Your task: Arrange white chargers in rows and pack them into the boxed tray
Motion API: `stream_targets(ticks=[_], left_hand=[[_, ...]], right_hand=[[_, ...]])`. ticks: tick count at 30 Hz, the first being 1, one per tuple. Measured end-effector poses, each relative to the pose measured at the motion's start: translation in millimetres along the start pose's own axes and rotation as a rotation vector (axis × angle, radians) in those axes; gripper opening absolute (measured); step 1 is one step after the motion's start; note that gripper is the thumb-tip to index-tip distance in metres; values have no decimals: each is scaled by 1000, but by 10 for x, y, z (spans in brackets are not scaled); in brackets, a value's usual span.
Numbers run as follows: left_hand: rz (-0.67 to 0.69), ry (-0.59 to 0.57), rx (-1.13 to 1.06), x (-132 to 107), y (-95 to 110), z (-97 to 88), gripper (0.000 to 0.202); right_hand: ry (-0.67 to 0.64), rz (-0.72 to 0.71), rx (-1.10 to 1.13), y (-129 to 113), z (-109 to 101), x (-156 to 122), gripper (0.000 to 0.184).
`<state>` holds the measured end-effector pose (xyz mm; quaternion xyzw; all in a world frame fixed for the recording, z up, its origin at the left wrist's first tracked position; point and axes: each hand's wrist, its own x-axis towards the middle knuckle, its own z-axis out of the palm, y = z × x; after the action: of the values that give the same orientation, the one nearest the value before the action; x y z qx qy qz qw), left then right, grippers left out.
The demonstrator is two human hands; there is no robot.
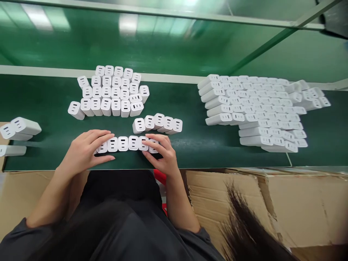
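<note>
In front of me, a single row of white USB wall chargers (123,144) stands close to the table's front edge, slotted ends up. My left hand (86,149) curls round the left end of this row, thumb at the near side and fingers at the far side. Round the right end, my right hand (162,152) grips in the same way, its fingers partly covering the end chargers. Just beyond is a short uneven row of chargers (159,122). Farther back to the left stands a block of several rows of chargers (111,92).
A large group of chargers (252,101) fills the table's right side, some leaning. A few chargers (25,125) lie at the left edge. Cardboard boxes (304,206) are below the front edge, to the right. A green panel (163,47) rises behind the green tabletop (187,152).
</note>
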<state>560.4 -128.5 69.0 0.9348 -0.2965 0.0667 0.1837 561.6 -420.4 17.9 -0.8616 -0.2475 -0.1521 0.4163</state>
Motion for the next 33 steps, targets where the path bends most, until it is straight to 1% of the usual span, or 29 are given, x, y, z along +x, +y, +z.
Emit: stream_targets(ticks=[6,9,12,18,21,23,27,30,33], left_hand=[[-13,-53,77,164,128,4,59],[-42,-67,85,193,152,28,59],[-56,-70,89,202,150,47,55],[-27,-73,105,219,130,72,46],[-19,-74,101,228,130,69,46],[-21,-97,99,231,135,58,47],[-37,-162,134,225,157,46,57],[-61,-171,143,222,178,61,61],[-73,-174,160,230,191,83,60]], right_hand=[[-54,16,163,25,-74,25,43],[-100,51,182,38,-95,29,42],[-125,61,175,48,-96,26,42],[-143,36,177,57,-79,30,44],[-155,31,157,52,-70,41,40],[-161,35,136,55,-63,45,38],[-160,41,150,72,-51,40,39],[-168,55,160,74,-42,33,41],[-172,40,154,70,-28,30,41]])
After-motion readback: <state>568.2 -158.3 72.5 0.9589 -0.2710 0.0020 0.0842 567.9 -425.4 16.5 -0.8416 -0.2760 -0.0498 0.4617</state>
